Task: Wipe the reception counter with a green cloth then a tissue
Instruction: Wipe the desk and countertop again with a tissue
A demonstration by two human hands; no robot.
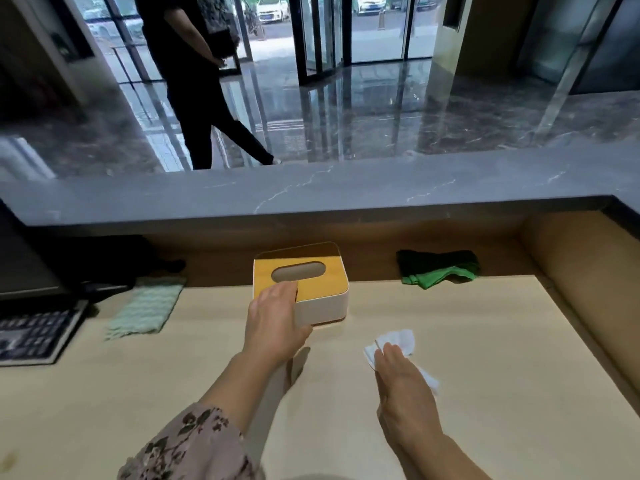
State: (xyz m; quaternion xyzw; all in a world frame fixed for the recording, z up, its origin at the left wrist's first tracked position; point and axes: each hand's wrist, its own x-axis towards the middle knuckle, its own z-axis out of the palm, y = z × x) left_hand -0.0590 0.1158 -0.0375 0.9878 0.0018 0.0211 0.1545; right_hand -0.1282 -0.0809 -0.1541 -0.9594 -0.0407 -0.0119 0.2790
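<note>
Right grip (403, 386) pressing crumpled white tissue (398, 340), left grip (273, 323) clasping box (334, 284)

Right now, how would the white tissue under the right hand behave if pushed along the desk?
The tissue is probably floppy: it lies crumpled under the right hand. It likely weighs almost nothing, so it should slide on the smooth desk only while pressed. It may bunch or tear.

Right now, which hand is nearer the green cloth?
Right. The right hand presses a tissue on the desk, just nearer me than the green cloth; the left hand grips the box, off to the cloth's left.
</note>
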